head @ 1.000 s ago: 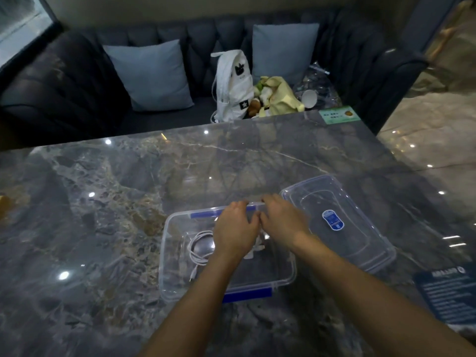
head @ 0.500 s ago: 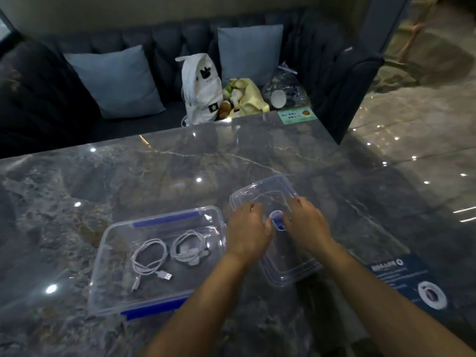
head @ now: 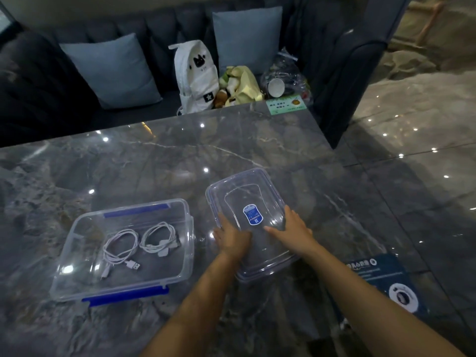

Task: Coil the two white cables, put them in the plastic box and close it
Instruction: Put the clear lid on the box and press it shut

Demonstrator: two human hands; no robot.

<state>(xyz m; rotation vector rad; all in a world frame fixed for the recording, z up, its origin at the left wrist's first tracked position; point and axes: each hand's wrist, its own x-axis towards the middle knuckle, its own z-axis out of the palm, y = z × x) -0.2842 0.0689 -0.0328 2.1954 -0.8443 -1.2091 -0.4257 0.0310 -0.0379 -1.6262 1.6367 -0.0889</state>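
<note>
Head view: both forearms enter from the bottom edge, with both hands on the clear lid point(head: 239, 191). Lid lies on the marble table point(head: 180, 155), just right of the plastic box point(head: 191, 243) with a gap between.

Right hand point(head: 292, 231) rests on the lid's right side, fingers straight and spread, thumb stretched toward the blue label point(head: 252, 215). Wide flat contact, nothing pinched. Left hand point(head: 231, 239) sits at the lid's left rim; can't tell whether its fingers hook under the edge or just lie on it.

Box stands open with both white cables coiled side by side inside. Left coil point(head: 121, 244) trails its USB plug toward the near wall; right coil point(head: 158, 239) sits beside it. Coiling and stowing look done, so the step in hand is closing.

To do it well:
- Take the lid by both long edges and turn it to match the box outline.
- Lower it level and check that no plug rides over the rim.
- Snap the near blue latch point(head: 126, 296), then the far blue latch point(head: 136, 211).

Hard to read: the lid's near edge blurs into table reflections, and the label text is illegible. Beyond the table, a white backpack point(head: 197, 76) and bags sit on the dark sofa point(head: 38, 86), contents unclear.
</note>
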